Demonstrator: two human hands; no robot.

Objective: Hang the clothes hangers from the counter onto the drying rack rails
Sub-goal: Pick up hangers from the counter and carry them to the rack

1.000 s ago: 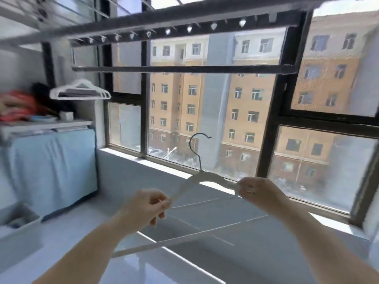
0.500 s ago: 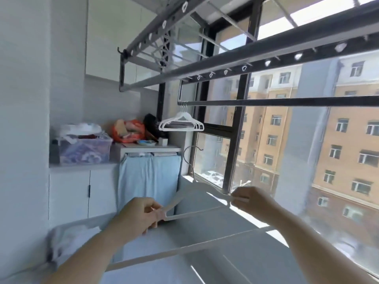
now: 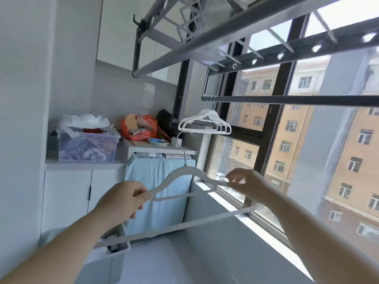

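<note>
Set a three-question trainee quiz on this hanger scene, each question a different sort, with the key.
1. True or false: the white hanger is already hooked over the dark rail.
2. Choose: the white hanger is held by A) one hand, B) both hands, C) neither.
3. Fill in: the hung hangers cluster at the rail's ___ end, as pictured.
Key: 1 false, its hook sits below the rail. 2 B, the left hand and right hand pinch its ends. 3 left.
</note>
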